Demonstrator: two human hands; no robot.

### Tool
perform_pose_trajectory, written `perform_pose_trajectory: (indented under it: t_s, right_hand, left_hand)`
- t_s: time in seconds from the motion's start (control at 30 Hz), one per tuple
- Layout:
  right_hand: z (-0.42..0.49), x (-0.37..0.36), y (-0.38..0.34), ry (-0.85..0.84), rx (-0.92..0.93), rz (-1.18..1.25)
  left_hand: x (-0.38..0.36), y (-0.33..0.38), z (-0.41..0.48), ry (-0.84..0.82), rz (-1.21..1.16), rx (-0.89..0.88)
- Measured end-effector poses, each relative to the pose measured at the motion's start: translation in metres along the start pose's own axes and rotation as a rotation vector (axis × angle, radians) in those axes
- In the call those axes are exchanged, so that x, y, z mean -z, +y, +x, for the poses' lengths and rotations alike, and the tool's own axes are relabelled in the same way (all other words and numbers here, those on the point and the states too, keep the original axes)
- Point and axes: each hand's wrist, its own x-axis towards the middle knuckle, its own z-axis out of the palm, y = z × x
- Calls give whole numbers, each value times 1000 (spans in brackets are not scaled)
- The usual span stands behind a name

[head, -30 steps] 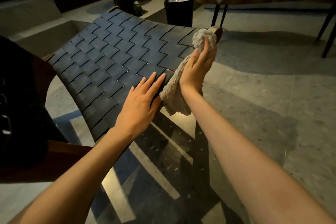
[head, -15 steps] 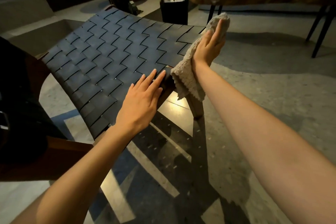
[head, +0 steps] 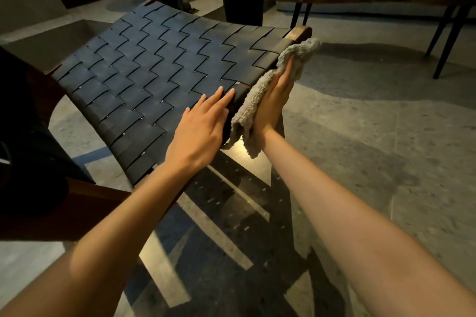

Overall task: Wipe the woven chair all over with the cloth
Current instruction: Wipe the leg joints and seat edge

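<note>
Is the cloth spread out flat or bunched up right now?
Bunched. The cloth is crumpled between the flat right hand and the woven chair, a loose end hanging below.

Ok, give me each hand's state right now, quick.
Left hand: open, lying flat on the woven chair seat.
Right hand: open, pressing the cloth flat against the chair's side edge.

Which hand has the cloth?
The right hand, pressing the shaggy beige cloth against the edge of the dark woven chair; the left hand lies bare on the weave.
</note>
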Motion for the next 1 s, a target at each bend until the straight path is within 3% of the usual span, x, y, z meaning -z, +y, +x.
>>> perform_pose_trajectory:
  t_s: [0.23, 0.37, 0.53, 0.7, 0.83, 0.9, 1.0]
  right_hand:
    - [-53, -2, 4, -118, 40, -280]
    - [-89, -6, 2, -242, 15, -194]
    - [-139, -2, 1, -317, -23, -99]
    - [-183, 10, 4, -432, -51, 41]
    - [-205, 37, 11, -580, 36, -133]
    - [-193, 57, 14, -536, 82, -233]
    - [-147, 84, 13, -378, -129, -280]
  left_hand:
    - [12, -3, -9, 59, -307, 19]
    - [21, -14, -40, 32, -202, -84]
    - [36, -25, -83, 45, -4, -78]
    - [45, -14, -106, 136, -102, -3]
    - [45, -14, -105, 154, -108, 103]
    - [40, -13, -100, 146, -45, 97]
    - [31, -10, -87, 73, 35, 42]
